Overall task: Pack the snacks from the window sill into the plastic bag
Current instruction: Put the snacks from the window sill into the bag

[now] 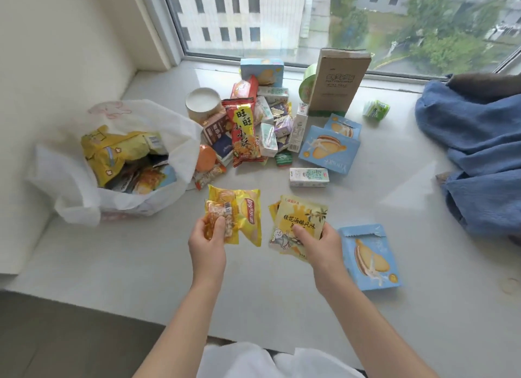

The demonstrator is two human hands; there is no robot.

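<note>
Left hand [207, 238] gripping yellow snack packets [239, 216]; right hand [318, 243] gripping pale-yellow packets [300, 216]. Plastic bag [118, 166] lying open upper-left of both, left hand nearer.

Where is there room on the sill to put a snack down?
Bare sill lies near the front edge, below both hands, and between the blue packet and blue cloth. It is crowded in the snack pile beside the bag.

Rumpled blue cloth [476, 152] lies heaped at the right end of the sill, a darker grey-brown fabric [487, 85] tucked against the window frame [174, 39] behind it. Through the rain-streaked glass, a pale multi-storey building [225, 13] stands beside green trees [451, 47] far below.
</note>
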